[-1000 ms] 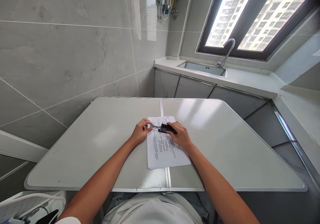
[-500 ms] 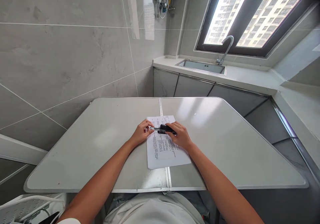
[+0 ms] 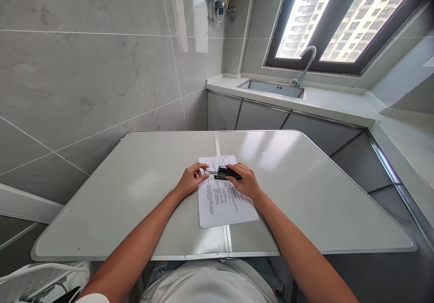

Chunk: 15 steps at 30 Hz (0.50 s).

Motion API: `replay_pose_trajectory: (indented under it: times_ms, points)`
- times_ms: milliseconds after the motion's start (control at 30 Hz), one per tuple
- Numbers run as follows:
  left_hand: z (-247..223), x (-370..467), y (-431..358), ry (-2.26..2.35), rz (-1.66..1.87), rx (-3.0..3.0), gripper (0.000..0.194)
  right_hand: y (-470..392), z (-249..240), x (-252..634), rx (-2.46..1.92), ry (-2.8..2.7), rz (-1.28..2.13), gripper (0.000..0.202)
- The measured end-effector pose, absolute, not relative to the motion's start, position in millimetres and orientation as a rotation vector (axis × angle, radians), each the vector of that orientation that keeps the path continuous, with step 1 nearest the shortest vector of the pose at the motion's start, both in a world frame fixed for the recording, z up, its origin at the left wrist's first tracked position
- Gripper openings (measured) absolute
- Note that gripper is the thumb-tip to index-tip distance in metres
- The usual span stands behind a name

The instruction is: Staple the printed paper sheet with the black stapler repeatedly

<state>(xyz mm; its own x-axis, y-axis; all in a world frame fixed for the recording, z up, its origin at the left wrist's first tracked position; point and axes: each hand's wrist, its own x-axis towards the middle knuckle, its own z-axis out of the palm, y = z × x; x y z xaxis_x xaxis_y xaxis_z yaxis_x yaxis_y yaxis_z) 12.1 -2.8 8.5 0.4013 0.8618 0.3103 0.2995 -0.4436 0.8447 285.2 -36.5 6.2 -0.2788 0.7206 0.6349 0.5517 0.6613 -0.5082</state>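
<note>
Item: folding table, printed sheet, black stapler, both my hands at its upper end.

The grey folding table (image 3: 135, 194) bore everything, its centre seam running under the printed sheet (image 3: 224, 203), which lay flat, probably so the paper stayed square while I worked. The black stapler (image 3: 228, 173) sat over the sheet's top edge, its metal nose pointing left. My right hand (image 3: 247, 183) was closed over the stapler's body from the right, fingers curled snug on it, seemingly to steady it. My left hand (image 3: 190, 182) met the nose, thumb and forefinger pinched narrow at the silver tip (image 3: 209, 172); whether they gripped a staple strip I could not tell. Beyond stood a sink (image 3: 273, 88) under a window (image 3: 339, 18).
</note>
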Motion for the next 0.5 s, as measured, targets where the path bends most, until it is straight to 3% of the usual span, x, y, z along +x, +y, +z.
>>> replay_pose_trajectory:
  times_ms: [500]
  points:
    - [20.5, 4.3, -11.1, 0.727, 1.011, 2.023, 0.018, -35.7, 19.4, 297.3, -0.935, -1.888, 0.476, 0.030]
